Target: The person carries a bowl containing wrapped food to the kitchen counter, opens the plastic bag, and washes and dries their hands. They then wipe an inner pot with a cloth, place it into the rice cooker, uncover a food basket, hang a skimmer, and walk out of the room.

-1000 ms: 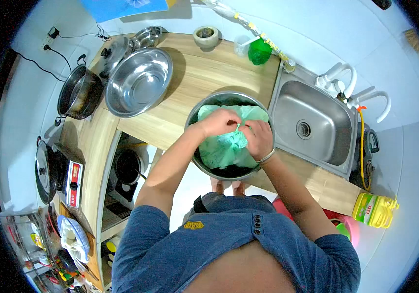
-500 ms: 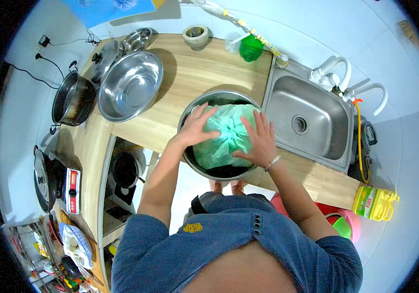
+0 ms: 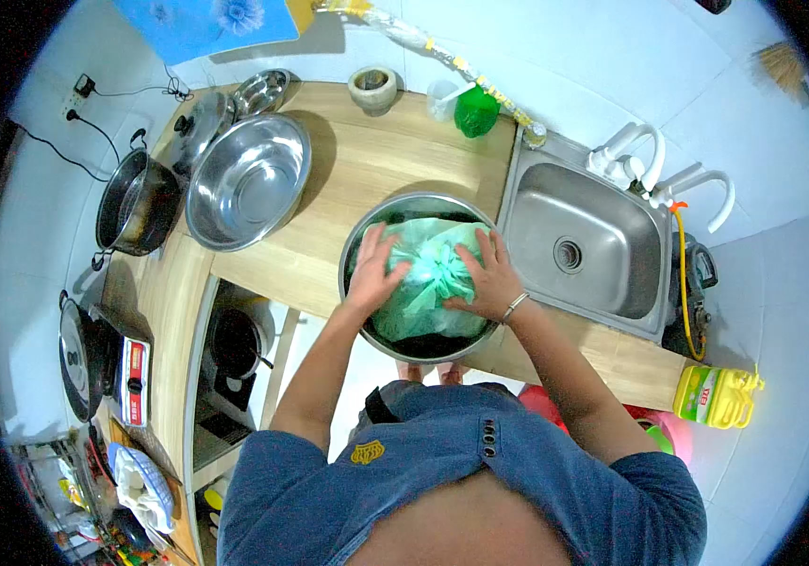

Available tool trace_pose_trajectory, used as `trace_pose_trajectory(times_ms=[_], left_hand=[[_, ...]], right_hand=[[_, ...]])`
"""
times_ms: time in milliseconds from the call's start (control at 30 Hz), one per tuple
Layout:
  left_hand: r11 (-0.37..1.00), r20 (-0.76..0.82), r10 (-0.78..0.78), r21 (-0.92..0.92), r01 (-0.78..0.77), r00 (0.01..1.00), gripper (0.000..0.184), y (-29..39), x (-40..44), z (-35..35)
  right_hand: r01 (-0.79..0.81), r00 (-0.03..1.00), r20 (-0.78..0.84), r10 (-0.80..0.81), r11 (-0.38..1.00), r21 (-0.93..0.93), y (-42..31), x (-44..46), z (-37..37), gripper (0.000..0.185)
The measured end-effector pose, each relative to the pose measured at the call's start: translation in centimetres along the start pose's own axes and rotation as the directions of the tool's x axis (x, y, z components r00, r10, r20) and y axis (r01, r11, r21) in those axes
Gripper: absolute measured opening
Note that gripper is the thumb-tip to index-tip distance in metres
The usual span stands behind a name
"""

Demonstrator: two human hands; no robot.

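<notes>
The crinkled bag (image 3: 435, 311) is showing thin, translucent plastic, while the smooth sink (image 3: 602, 226) is gleaming as brushed-looking metal.

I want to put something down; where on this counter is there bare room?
The widest patch is the counter between the shiny basin, the stone bowl and the basin holding the green bag. A narrow strip runs between sink and front edge, towards the yellow bottle. The black pot and lid crowd the left corner.

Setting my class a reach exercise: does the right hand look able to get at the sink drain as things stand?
Probably yes: the right hand, spread over the green bag, is near the sink, and nothing visible covers the drain.
</notes>
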State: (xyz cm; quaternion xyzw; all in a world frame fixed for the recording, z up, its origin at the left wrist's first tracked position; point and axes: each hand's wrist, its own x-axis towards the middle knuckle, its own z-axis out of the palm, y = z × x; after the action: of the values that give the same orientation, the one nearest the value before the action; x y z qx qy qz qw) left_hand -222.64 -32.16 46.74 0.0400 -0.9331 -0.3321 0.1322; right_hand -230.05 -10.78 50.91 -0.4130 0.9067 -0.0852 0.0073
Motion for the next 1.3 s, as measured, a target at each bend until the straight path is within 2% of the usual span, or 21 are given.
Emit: trace_pose_trajectory(times_ms=[33, 67, 100, 133, 167, 233, 300, 533, 667, 733, 767, 800, 833, 867, 900, 933, 1067, 1133, 1167, 1267, 1300], left_hand=[[1.000, -0.001, 0.007, -0.003, -0.007, 1.000, 0.051, 0.1, 0.1, -0.1], [0.961, -0.109, -0.215, -0.199, 0.191, 0.971, 0.049, 0.2, 0.0, -0.1], [0.846, -0.165, -0.444, -0.402, 0.351, 0.881, 0.047, 0.2, -0.2, -0.1], [0.866, -0.192, -0.449, -0.334, 0.372, 0.873, 0.049, -0.1, -0.1, 0.2], [0.862, -0.190, -0.456, -0.335, 0.379, 0.869, 0.049, -0.2, -0.1, 0.5], [0.940, -0.256, -0.337, -0.038, 0.339, 0.906, 0.051, 0.4, 0.4, 1.3], [0.920, -0.267, -0.391, -0.075, 0.386, 0.881, 0.052, 1.3, 0.9, 1.4], [0.932, -0.283, -0.362, -0.120, 0.341, 0.888, 0.049, 0.7, 1.6, 1.4], [0.956, -0.313, -0.293, -0.094, 0.278, 0.903, 0.048, -0.5, 0.8, 0.8], [0.953, -0.202, -0.302, -0.092, 0.289, 0.932, 0.049, -1.2, -0.5, 0.0], [0.951, -0.199, -0.307, -0.093, 0.294, 0.931, 0.049, -0.6, -0.8, -0.3], [0.915, -0.094, -0.403, -0.068, 0.398, 0.911, 0.048, 0.2, -1.1, -0.5], [0.869, 0.011, -0.494, -0.029, 0.495, 0.869, 0.047, 0.7, -1.3, -0.6], [0.858, 0.063, -0.509, -0.042, 0.512, 0.858, 0.049, 0.4, -1.4, 0.2], [0.857, 0.066, -0.511, -0.041, 0.514, 0.857, 0.049, 0.0, -1.5, 0.7], [0.875, 0.020, -0.483, -0.029, 0.483, 0.875, 0.050, 0.0, -1.4, 0.7], [0.874, 0.002, -0.481, -0.076, 0.479, 0.877, 0.049, 0.6, -0.4, -0.7], [0.875, -0.022, -0.481, -0.076, 0.478, 0.876, 0.048, -0.1, 0.4, -0.7], [0.862, 0.032, -0.490, -0.130, 0.490, 0.871, 0.051, -0.3, 0.9, -1.2], [0.889, 0.026, -0.419, -0.192, 0.415, 0.908, 0.060, -3.1, 2.1, -0.4], [0.907, 0.001, -0.378, -0.201, 0.371, 0.926, 0.061, -3.7, 2.2, -0.7]], right_hand=[[0.034, 0.999, 0.000, -0.034, 0.999, 0.030, 0.6, -0.1, 0.0, 0.082], [0.032, 0.999, 0.002, -0.032, 0.999, 0.028, 1.6, 0.0, 0.2, 0.082], [0.001, 0.999, -0.048, 0.013, 0.959, 0.284, 2.9, 0.6, 0.4, 0.073], [-0.014, 0.994, -0.083, 0.067, 0.853, 0.521, 3.5, 1.1, 0.3, 0.065], [-0.014, 0.995, -0.076, 0.063, 0.852, 0.523, 3.6, 1.5, 0.5, 0.065], [-0.079, 0.983, -0.134, 0.123, 0.952, 0.297, 3.6, 2.0, 0.5, 0.051], [-0.079, 0.977, -0.172, 0.128, 0.961, 0.266, 3.0, 2.2, 0.7, 0.047], [-0.115, 0.951, -0.257, 0.173, 0.967, 0.226, 2.3, 1.9, 1.8, 0.037], [-0.089, 0.952, -0.252, 0.173, 0.946, 0.311, 2.5, 0.5, 1.4, 0.044], [-0.256, 0.888, -0.313, 0.336, 0.928, 0.271, 2.4, -1.6, 0.9, 0.041], [-0.257, 0.890, -0.307, 0.336, 0.928, 0.271, 2.7, -2.8, 1.6, 0.041], [-0.428, 0.858, -0.051, 0.511, 0.765, 0.481, 3.1, -4.1, 2.7, 0.041], [-0.598, 0.767, 0.239, 0.596, 0.527, 0.604, 3.0, -5.1, 3.5, 0.041], [-0.602, 0.765, 0.247, 0.595, 0.524, 0.602, 2.1, -5.9, 3.8, 0.041], [-0.614, 0.723, 0.434, 0.538, 0.210, 0.761, 1.1, -6.4, 3.9, 0.041], [-0.588, 0.697, 0.585, 0.415, -0.136, 0.797, 0.5, -6.5, 3.9, 0.042], [-0.554, 0.706, 0.548, 0.449, -0.132, 0.822, 1.2, -6.2, 7.3, 0.038], [-0.602, 0.664, 0.528, 0.530, -0.039, 0.797, 1.3, -5.6, 8.5, 0.035], [-0.600, 0.660, 0.523, 0.539, -0.040, 0.799, 0.7, -4.9, 7.9, 0.035], [-0.503, 0.694, 0.490, 0.527, -0.131, 0.854, -0.1, -2.7, 8.4, 0.034], [-0.554, 0.707, 0.394, 0.588, 0.112, 0.825, 1.0, -2.1, 11.2, 0.034]])
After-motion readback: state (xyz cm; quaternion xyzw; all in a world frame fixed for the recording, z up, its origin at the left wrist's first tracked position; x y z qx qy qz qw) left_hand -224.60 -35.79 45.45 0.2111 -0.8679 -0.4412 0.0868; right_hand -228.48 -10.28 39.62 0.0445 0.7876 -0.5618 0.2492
